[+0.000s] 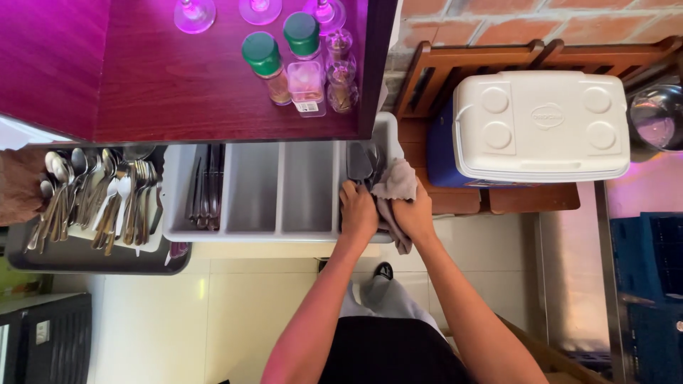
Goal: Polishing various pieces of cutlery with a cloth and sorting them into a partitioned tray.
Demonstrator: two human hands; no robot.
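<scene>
Both my hands are in the rightmost compartment of a grey cutlery tray (277, 233). My left hand (358, 210) grips the handles of several pieces of cutlery (359, 162) whose ends point away from me. Beside it, my right hand (413, 215) holds a grey-beige cloth (395, 182) bunched against that cutlery. A few knives (205, 186) lie in the tray's left compartment; the two middle compartments show bare plastic.
A dark tray (85, 257) at left holds several spoons and forks (92, 195) on a white cloth. A purple-lit wooden shelf (178, 78) above carries green-lidded shakers (265, 62) and glasses. A white-lidded blue cooler (541, 124) sits on a wooden bench (462, 60) at right.
</scene>
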